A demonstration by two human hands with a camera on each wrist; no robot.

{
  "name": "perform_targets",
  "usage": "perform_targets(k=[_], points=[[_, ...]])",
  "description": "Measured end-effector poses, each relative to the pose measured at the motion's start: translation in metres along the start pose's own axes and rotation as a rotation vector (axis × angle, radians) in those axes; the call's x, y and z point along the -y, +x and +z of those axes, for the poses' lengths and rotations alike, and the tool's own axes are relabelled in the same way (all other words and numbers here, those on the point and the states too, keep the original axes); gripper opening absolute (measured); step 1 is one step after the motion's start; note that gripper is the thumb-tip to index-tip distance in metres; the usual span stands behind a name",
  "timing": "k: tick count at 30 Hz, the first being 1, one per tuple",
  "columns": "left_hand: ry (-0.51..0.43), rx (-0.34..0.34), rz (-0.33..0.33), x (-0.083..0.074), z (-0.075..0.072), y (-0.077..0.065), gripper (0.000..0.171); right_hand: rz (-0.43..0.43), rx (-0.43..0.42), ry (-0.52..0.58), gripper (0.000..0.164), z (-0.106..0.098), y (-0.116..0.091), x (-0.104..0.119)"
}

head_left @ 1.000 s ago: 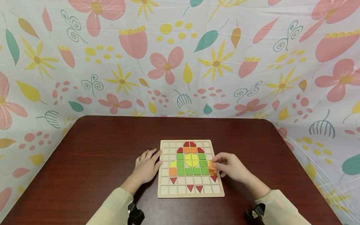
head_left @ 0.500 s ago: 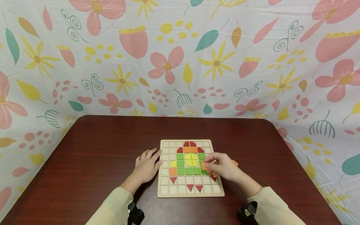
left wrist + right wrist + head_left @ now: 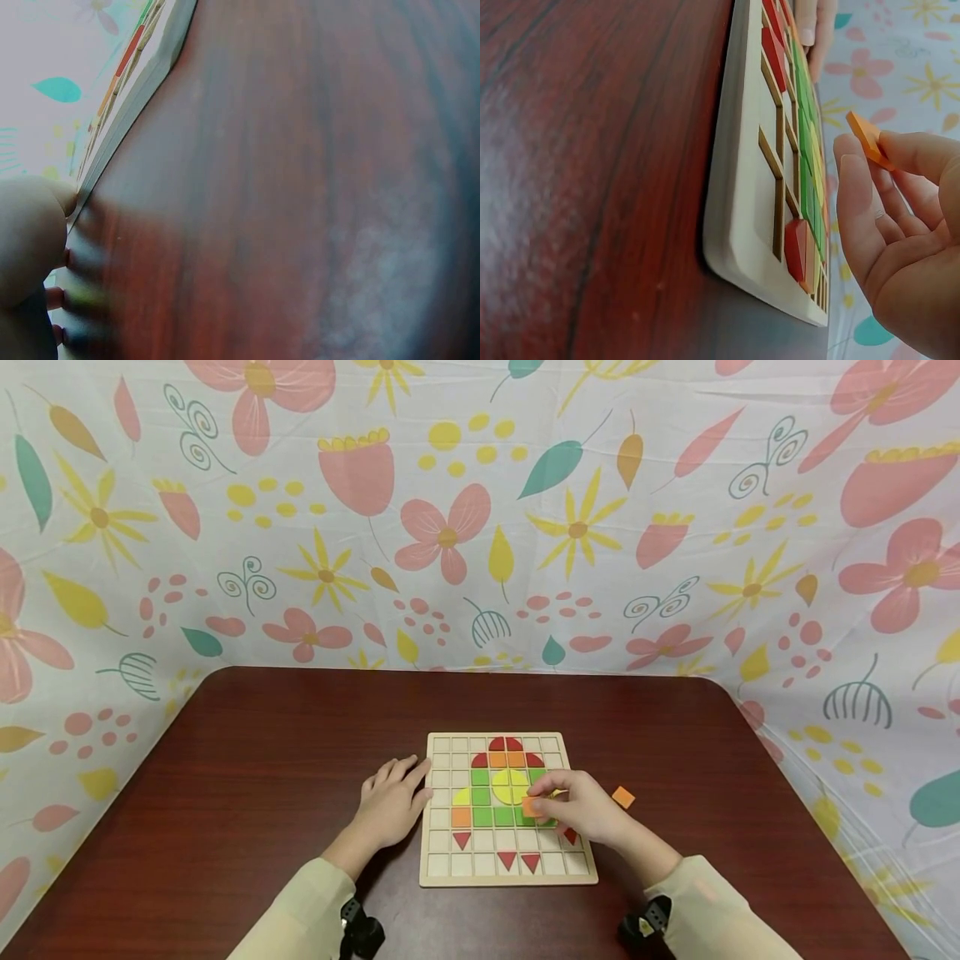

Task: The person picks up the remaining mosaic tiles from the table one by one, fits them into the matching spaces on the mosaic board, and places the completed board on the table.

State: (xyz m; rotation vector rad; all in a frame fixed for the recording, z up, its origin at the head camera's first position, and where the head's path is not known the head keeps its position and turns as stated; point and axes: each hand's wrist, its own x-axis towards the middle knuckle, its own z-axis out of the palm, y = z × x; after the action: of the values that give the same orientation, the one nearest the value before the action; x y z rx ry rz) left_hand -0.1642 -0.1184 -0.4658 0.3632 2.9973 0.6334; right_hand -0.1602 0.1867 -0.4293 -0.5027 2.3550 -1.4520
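Between the thumb and fingers of my right hand (image 3: 581, 810) is pinched an orange square tile (image 3: 529, 807). The right wrist view shows that tile (image 3: 868, 139) tilted and lifted off the wooden grid board (image 3: 442, 866). The board carries green square tiles (image 3: 482, 817), a yellow circle (image 3: 507, 783) made of quarter pieces, red triangles (image 3: 507, 861) and red rounded pieces at the top. The right hand covers part of the board's right side. My left hand (image 3: 390, 806) lies flat, its fingertips touching the board's left edge.
A loose orange tile (image 3: 623, 797) lies on the dark wooden table (image 3: 300, 735), right of the board and behind the right hand. A floral cloth (image 3: 480, 527) hangs behind the table and along both sides.
My right hand has moved left over the board with the orange tile, from its right edge toward the middle. The loose orange tile now shows fully. The left hand stays put.
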Motion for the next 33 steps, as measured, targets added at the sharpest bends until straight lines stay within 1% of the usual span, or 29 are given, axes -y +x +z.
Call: perform_targets(k=[4, 8, 15, 22, 33], points=[[-0.005, 0.000, 0.001, -0.001, -0.001, -0.001, 0.050, 0.024, 0.006, 0.017, 0.021, 0.003, 0.001, 0.001], [-0.007, 0.008, 0.000, -0.002, -0.003, -0.002, 0.050, 0.028, 0.020, 0.037, 0.023, 0.005, 0.002, 0.001], [0.000, 0.007, -0.004, -0.002, -0.002, -0.001, 0.050, 0.047, 0.027, 0.037, 0.021, 0.011, 0.004, 0.002], [-0.004, 0.004, -0.006, -0.001, -0.001, 0.000, 0.051, 0.051, 0.042, 0.083, 0.025, 0.014, 0.005, 0.003], [-0.007, 0.006, -0.011, -0.001, -0.002, 0.000, 0.050, 0.102, 0.027, 0.124, 0.026, 0.020, 0.007, 0.005]])
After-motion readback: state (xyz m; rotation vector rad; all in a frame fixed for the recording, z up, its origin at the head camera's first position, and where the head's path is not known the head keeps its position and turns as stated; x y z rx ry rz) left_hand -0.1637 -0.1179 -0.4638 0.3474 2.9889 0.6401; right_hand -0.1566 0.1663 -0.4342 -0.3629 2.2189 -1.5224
